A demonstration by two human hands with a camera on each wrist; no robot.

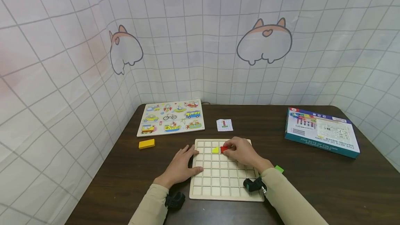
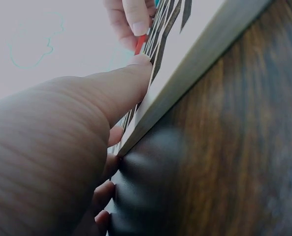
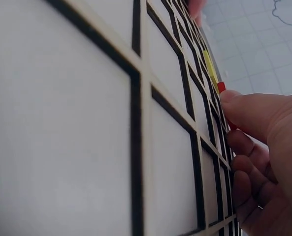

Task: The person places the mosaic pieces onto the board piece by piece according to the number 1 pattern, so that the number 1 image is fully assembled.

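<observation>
Right hand (image 1: 242, 152) pinches a red piece (image 1: 223, 149) in its fingertips, grip closed on it over the far rows of the wooden grid board (image 1: 225, 186); the piece sits at the left tip of the fingers, touching or just above the board, cannot tell which. A yellow piece (image 1: 215, 150) lies in a cell just left of the red one. Left hand (image 1: 181, 167) rests flat on the board's left edge, fingers straight, grip holding nothing, thumb on the board surface. The board lies on the dark counter (image 1: 312, 190), near the middle. Far of the board, a small pattern card (image 1: 224, 125). Far left, a vehicle puzzle board (image 1: 171, 117) and, nearer, a yellow block (image 1: 146, 143). A green piece (image 1: 279, 169) peeks out by the right sleeve. Far right, a blue box (image 1: 322, 135).
</observation>
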